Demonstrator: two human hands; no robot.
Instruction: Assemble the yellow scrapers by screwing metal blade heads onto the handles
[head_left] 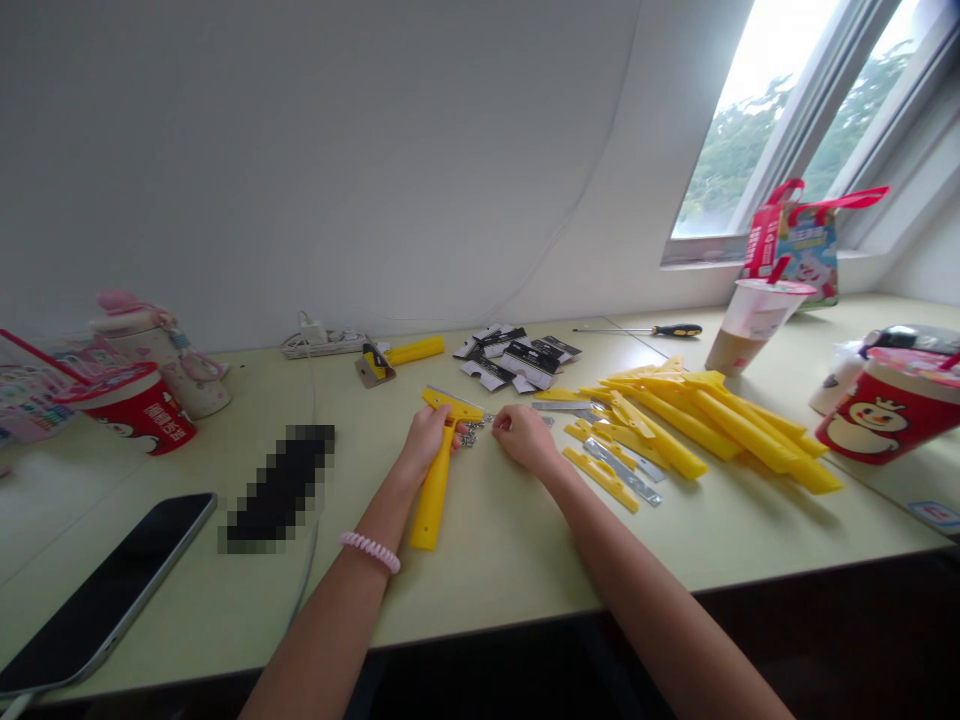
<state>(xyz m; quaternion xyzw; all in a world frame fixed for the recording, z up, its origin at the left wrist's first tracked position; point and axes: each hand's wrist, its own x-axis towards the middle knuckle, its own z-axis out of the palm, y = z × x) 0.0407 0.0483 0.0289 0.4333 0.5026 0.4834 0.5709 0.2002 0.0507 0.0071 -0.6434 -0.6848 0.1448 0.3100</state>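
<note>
Forearms (664, 590) | left hand (429, 437): gripping yellow scraper (433, 500) | right hand (525, 437): beside small metal parts (470, 436), cannot tell if pinching

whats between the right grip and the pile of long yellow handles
Flat yellow pieces and silvery strips lie between the right grip and the long yellow handles, seen in the head view.

No word can be read with certainty. White Chinese characters, too blurred to make out, stand on the left red paper cup (146, 408); the right red paper cup (892, 412) bears a crowned snowman figure (871, 422). Lettering on the carrier bag (808, 250) and print on the black-and-white cards (525, 362) are too small to read.
</note>
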